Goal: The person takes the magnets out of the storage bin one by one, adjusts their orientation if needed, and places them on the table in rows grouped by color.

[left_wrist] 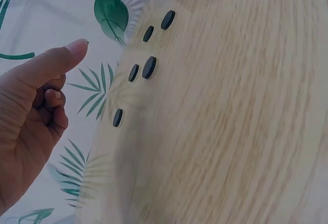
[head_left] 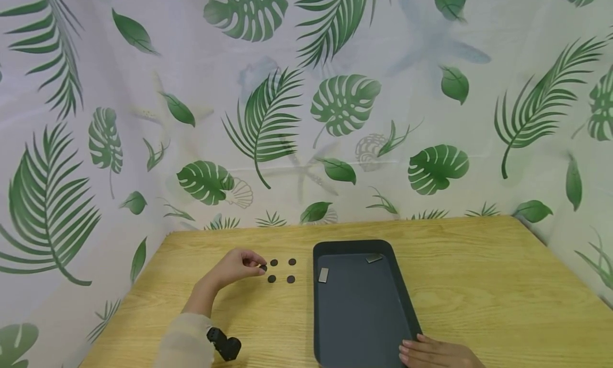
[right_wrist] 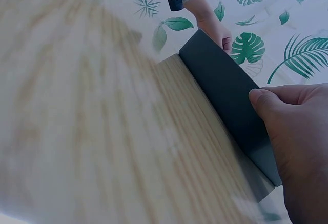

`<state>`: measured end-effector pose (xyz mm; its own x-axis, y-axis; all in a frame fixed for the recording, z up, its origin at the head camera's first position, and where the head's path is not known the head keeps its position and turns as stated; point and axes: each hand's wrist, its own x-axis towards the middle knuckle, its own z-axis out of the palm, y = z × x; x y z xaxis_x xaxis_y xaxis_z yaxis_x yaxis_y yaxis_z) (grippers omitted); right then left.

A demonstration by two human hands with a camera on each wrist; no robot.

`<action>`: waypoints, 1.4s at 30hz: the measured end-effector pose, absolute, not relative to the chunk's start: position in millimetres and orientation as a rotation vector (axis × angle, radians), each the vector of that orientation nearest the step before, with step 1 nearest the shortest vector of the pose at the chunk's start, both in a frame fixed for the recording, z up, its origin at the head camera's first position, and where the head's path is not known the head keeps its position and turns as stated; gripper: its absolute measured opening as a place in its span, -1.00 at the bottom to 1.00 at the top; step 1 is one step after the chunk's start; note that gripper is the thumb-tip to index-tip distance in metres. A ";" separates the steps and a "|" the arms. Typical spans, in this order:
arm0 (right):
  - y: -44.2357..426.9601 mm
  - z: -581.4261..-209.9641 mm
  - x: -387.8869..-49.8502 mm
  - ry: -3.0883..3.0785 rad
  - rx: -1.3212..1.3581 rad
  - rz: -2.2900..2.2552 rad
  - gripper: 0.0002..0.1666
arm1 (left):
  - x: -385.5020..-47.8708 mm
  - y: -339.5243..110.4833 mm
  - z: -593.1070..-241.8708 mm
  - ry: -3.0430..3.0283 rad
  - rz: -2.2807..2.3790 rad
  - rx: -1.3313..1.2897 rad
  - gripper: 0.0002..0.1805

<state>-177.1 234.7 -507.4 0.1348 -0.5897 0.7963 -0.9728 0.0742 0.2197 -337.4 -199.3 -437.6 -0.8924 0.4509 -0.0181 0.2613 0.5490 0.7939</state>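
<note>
My left hand (head_left: 238, 264) pinches a small black disc (head_left: 263, 269) between thumb and fingertips, just over the table. Beside it lie several like black discs (head_left: 292, 261), set in rows left of the tray. In the left wrist view the left hand (left_wrist: 38, 93) has its thumb stretched out and its other fingers curled, with discs (left_wrist: 149, 67) on the wood below; the pinched disc is mostly hidden there. At the dark grey tray (head_left: 361, 309), my right hand (head_left: 438, 353) grips the near right rim, with the thumb against the outer wall (right_wrist: 220, 85).
Inside the tray lie two small silvery rectangular pieces (head_left: 323, 275), one by the left wall and one near the far right corner. The wooden table (head_left: 479, 283) meets a leaf-patterned cloth (head_left: 297, 118) at its back and sides. A black device (head_left: 225, 345) sits on the left wrist.
</note>
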 end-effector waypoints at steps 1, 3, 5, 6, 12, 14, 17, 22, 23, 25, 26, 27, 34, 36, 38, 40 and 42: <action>234.9 -507.5 -177.0 -1.549 1.613 0.604 -0.54 | -336.8 -202.6 -438.2 2.576 1.261 0.584 -0.73; 235.2 -507.6 -176.7 -1.550 1.616 0.607 -0.53 | -336.2 -208.4 -440.1 2.592 1.265 0.543 -0.73; 234.9 -507.6 -176.6 -1.556 1.618 0.615 -0.53 | -335.6 -213.2 -441.9 2.604 1.273 0.518 -0.72; 234.8 -507.4 -176.4 -1.559 1.619 0.615 -0.53 | -335.4 -215.2 -442.6 2.609 1.273 0.516 -0.72; 233.5 -503.6 -175.0 -1.565 1.623 0.617 -0.53 | -333.6 -222.2 -448.2 2.637 1.290 0.511 -0.74; 233.3 -502.6 -174.9 -1.563 1.627 0.612 -0.52 | -333.3 -223.0 -451.8 2.649 1.301 0.476 -0.76; 233.3 -502.3 -175.1 -1.562 1.628 0.615 -0.52 | -333.6 -222.2 -458.6 2.675 1.306 0.391 -0.79; 233.4 -501.9 -174.0 -1.573 1.619 0.624 -0.53 | -333.2 -219.6 -470.6 2.693 1.336 0.259 -0.82; 233.2 -501.5 -173.6 -1.576 1.620 0.630 -0.53 | -333.2 -219.5 -472.8 2.692 1.341 0.257 -0.82; 231.9 -500.0 -173.0 -1.572 1.618 0.632 -0.54 | -333.4 -219.4 -476.6 2.695 1.348 0.255 -0.82; 231.2 -498.7 -172.7 -1.569 1.620 0.630 -0.54 | -333.5 -219.2 -477.9 2.696 1.351 0.261 -0.82; 230.4 -497.0 -172.2 -1.566 1.621 0.628 -0.53 | -333.9 -219.1 -479.2 2.693 1.353 0.259 -0.82; 226.1 -489.8 -169.2 -1.547 1.615 0.627 -0.53 | -335.9 -218.0 -486.0 2.721 1.332 0.243 -0.83; 228.4 -494.6 -170.8 -1.550 1.611 0.627 -0.54 | -335.6 -218.0 -487.4 2.734 1.321 0.237 -0.82; 231.6 -501.1 -173.2 -1.551 1.611 0.620 -0.54 | -335.4 -217.9 -488.3 2.746 1.312 0.233 -0.82; 234.0 -506.3 -175.2 -1.553 1.608 0.619 -0.54 | -335.1 -217.6 -488.6 2.748 1.313 0.225 -0.82; 234.6 -507.7 -175.7 -1.553 1.610 0.617 -0.54 | -334.6 -217.5 -488.6 2.751 1.311 0.217 -0.82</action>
<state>-175.7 234.6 -507.7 0.1278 -0.5863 0.8000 -0.9755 0.0716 0.2083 -334.6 -217.5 -488.6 -0.9862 0.1647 -0.0169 0.0906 0.6222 0.7776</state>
